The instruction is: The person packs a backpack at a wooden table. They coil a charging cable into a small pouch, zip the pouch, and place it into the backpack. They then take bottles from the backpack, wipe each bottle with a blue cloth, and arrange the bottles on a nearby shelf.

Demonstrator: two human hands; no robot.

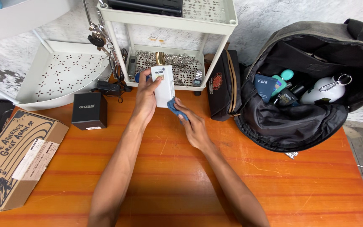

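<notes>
My left hand [146, 96] grips a white rectangular bottle [164, 84] with a gold cap, held upright above the orange wooden table [299, 185]. My right hand [193, 124] presses a small blue cloth [175, 107] against the bottle's lower right side. Both forearms reach in from the bottom edge of the view.
An open grey backpack [307, 122] at the right holds tubes, bottles and a white flask. A black pouch [223, 86] leans beside it. A white metal rack [169, 19] stands behind, keys hanging on its left. A small black box [89, 110] and a cardboard box [15, 159] sit left.
</notes>
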